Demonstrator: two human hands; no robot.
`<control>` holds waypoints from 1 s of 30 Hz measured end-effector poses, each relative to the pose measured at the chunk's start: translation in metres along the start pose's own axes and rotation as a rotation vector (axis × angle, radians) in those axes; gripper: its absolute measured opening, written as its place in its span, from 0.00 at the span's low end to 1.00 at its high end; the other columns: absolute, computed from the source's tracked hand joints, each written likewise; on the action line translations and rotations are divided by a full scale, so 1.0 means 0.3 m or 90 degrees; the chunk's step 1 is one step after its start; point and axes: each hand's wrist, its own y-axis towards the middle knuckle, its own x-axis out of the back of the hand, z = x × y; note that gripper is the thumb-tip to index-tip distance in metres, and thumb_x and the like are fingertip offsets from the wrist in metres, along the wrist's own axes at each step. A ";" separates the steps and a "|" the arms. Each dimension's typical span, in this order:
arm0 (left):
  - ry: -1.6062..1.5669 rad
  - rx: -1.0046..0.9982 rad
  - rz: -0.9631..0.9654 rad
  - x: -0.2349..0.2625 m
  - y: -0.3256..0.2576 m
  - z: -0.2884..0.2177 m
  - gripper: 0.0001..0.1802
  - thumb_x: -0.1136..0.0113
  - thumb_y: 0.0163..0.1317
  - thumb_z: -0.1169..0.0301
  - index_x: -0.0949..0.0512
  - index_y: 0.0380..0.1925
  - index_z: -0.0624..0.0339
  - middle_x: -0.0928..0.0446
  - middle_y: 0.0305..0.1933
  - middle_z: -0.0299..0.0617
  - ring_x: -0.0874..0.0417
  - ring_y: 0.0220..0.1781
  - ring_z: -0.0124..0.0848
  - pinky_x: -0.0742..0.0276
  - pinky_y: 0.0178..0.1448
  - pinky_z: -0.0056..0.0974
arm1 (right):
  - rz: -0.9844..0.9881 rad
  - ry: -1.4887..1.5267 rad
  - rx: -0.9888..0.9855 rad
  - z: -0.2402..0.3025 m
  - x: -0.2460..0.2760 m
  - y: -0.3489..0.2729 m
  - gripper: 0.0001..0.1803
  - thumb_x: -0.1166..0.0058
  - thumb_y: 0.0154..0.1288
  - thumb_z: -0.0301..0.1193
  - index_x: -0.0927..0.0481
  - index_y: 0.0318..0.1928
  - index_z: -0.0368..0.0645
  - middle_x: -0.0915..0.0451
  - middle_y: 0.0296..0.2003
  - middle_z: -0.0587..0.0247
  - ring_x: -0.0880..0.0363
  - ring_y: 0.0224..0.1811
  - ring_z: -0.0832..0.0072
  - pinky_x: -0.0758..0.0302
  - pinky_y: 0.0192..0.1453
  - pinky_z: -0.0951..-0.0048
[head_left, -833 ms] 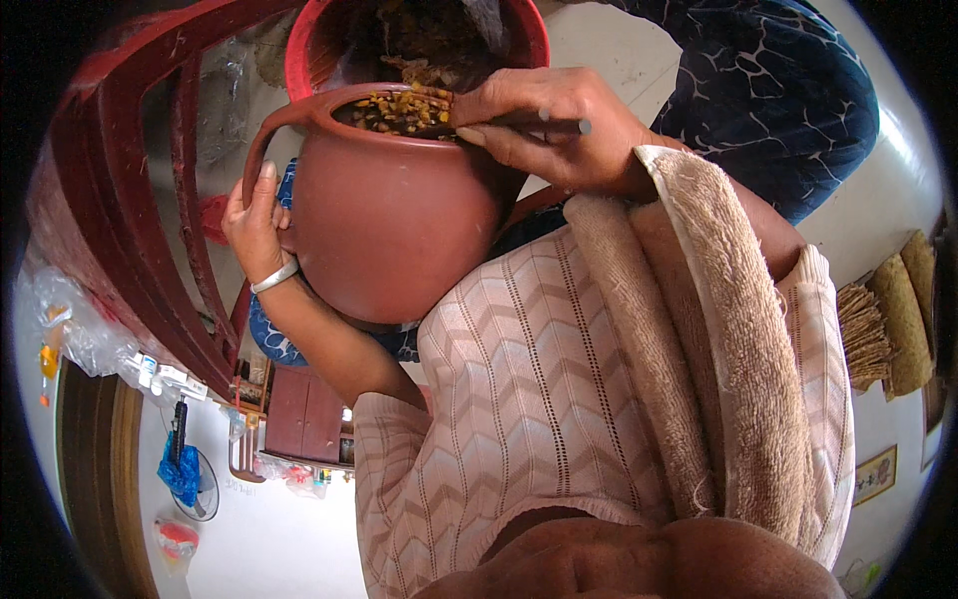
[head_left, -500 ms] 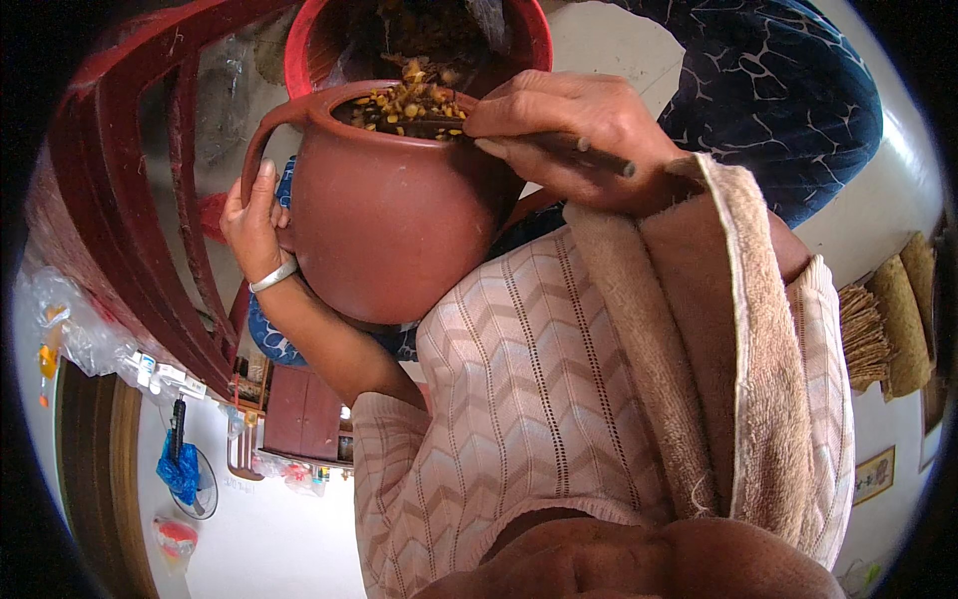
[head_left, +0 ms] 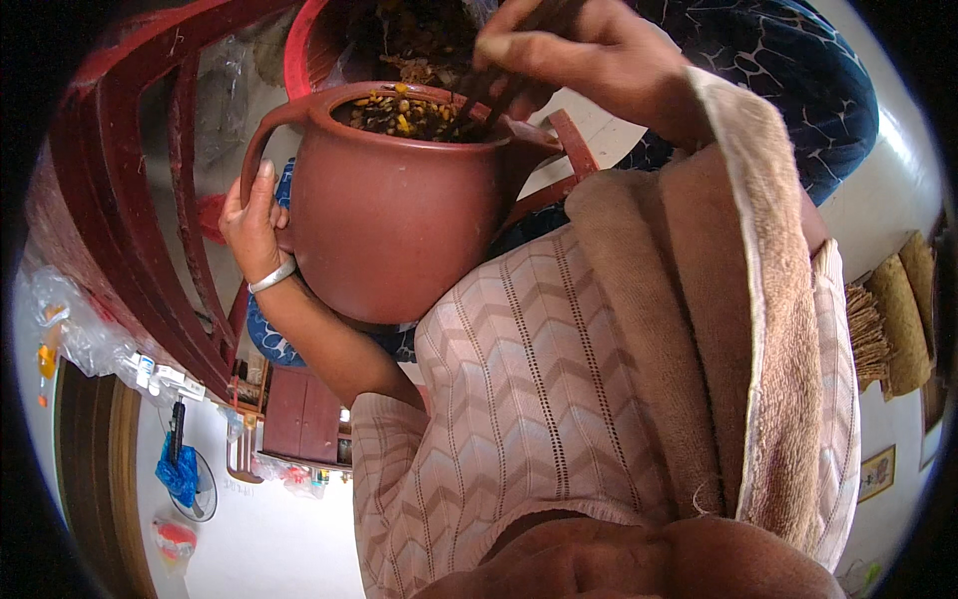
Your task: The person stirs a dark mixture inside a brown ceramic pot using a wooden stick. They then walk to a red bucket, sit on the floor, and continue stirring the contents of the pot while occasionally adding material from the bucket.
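A reddish-brown clay pot (head_left: 389,220) with a side handle and a spout sits tilted at my lap. Wet dark scraps and yellow bits (head_left: 404,112) fill its mouth. My left hand (head_left: 254,228), with a silver bangle at its wrist, is closed round the pot's handle (head_left: 261,140). Above the pot's right rim, my right hand (head_left: 589,60) grips a pair of dark chopsticks (head_left: 491,98), slightly blurred. Their tips reach down into the pot's mouth, where the scraps hide the very ends. Just beyond the pot stands a red bucket (head_left: 299,55), plastic-lined, holding similar dark scraps.
A dark red wooden chair (head_left: 110,150) curves along the left. A tan towel (head_left: 773,299) drapes over my right arm. Blue patterned cloth (head_left: 788,90) covers my leg at the upper right. Clear plastic bags (head_left: 75,324) lie at the far left.
My right hand has moved up and away from the pot's rim, the chopsticks turning steeper. The heap at the mouth is lower. My left hand and the pot have hardly moved.
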 end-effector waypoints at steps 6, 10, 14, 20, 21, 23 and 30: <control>-0.007 -0.008 -0.017 0.013 -0.019 0.015 0.13 0.32 0.60 0.65 0.21 0.38 0.62 0.28 0.24 0.30 0.40 0.18 0.15 0.43 0.21 0.26 | 0.062 -0.039 0.101 -0.202 -0.052 0.139 0.12 0.42 0.69 0.35 0.18 0.46 0.40 0.17 0.37 0.60 0.17 0.38 0.74 0.20 0.43 0.72; -0.016 -0.016 -0.009 0.003 -0.005 0.031 0.13 0.32 0.61 0.65 0.20 0.38 0.63 0.28 0.24 0.30 0.39 0.17 0.15 0.43 0.21 0.26 | 0.074 0.020 0.062 -0.144 -0.015 0.087 0.11 0.43 0.69 0.33 0.19 0.44 0.38 0.17 0.33 0.62 0.20 0.34 0.75 0.24 0.36 0.70; -0.013 -0.011 -0.025 0.019 -0.017 0.024 0.13 0.33 0.61 0.66 0.21 0.38 0.64 0.29 0.23 0.30 0.39 0.17 0.15 0.43 0.21 0.26 | -0.049 -0.084 0.371 -0.230 -0.050 0.100 0.12 0.41 0.67 0.35 0.17 0.46 0.41 0.16 0.38 0.58 0.15 0.41 0.73 0.19 0.46 0.73; -0.018 -0.003 -0.061 0.022 -0.007 0.042 0.12 0.33 0.62 0.66 0.21 0.37 0.64 0.28 0.24 0.30 0.40 0.17 0.15 0.43 0.21 0.26 | -0.038 -0.060 0.441 -0.201 -0.021 0.087 0.09 0.40 0.67 0.31 0.17 0.42 0.37 0.16 0.33 0.57 0.18 0.34 0.71 0.23 0.38 0.70; -0.030 -0.005 -0.054 0.019 -0.005 0.042 0.12 0.34 0.62 0.66 0.21 0.37 0.64 0.28 0.25 0.30 0.40 0.17 0.15 0.43 0.21 0.26 | -0.032 -0.050 0.456 -0.193 -0.012 0.087 0.09 0.41 0.67 0.31 0.18 0.41 0.37 0.17 0.32 0.56 0.18 0.33 0.70 0.23 0.36 0.69; -0.055 -0.009 -0.043 0.016 -0.004 0.043 0.11 0.34 0.62 0.67 0.21 0.37 0.64 0.28 0.25 0.30 0.40 0.18 0.15 0.44 0.22 0.26 | -0.044 -0.011 0.447 -0.189 -0.012 0.090 0.10 0.40 0.67 0.31 0.18 0.41 0.35 0.17 0.30 0.55 0.18 0.33 0.69 0.23 0.36 0.69; -0.034 -0.004 -0.034 0.008 0.006 0.028 0.10 0.34 0.62 0.70 0.21 0.38 0.64 0.29 0.24 0.30 0.39 0.18 0.15 0.43 0.22 0.26 | -0.016 0.172 0.174 -0.166 -0.087 0.081 0.10 0.37 0.65 0.31 0.16 0.42 0.40 0.16 0.36 0.62 0.18 0.39 0.77 0.21 0.45 0.76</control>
